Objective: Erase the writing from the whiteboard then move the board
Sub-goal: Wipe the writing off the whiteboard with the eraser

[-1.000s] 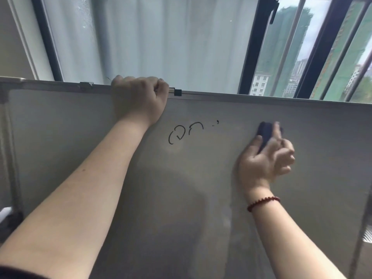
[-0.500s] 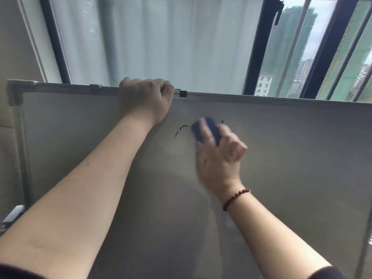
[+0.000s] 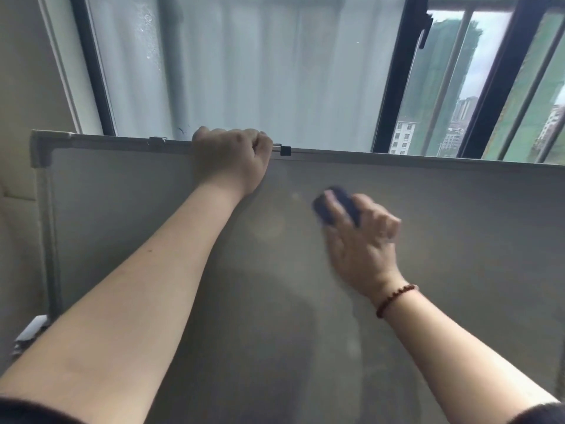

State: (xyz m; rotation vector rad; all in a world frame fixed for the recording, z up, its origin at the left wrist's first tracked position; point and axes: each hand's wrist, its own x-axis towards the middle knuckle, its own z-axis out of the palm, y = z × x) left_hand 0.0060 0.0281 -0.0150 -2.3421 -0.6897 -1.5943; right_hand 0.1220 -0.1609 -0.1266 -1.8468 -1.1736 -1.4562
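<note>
A large whiteboard [image 3: 458,228] with a grey metal frame stands upright in front of a window and fills most of the head view. My left hand [image 3: 234,157] is closed over its top edge, left of a small black clip [image 3: 285,150]. My right hand [image 3: 363,240] presses a dark blue eraser [image 3: 334,205] flat against the board's upper middle; the hand is motion-blurred. No writing shows on the board's surface now, only faint smudges near the eraser.
Behind the board is a window [image 3: 244,71] with a pale curtain and black frames; at the right, bars and buildings outside [image 3: 464,108]. A beige wall [image 3: 27,87] is at the left. A small white object [image 3: 32,330] sits low beside the board's left edge.
My right hand swept the eraser leftwards over the black marks, then back right a little. The marks are gone. My left hand kept its hold on the top edge.
</note>
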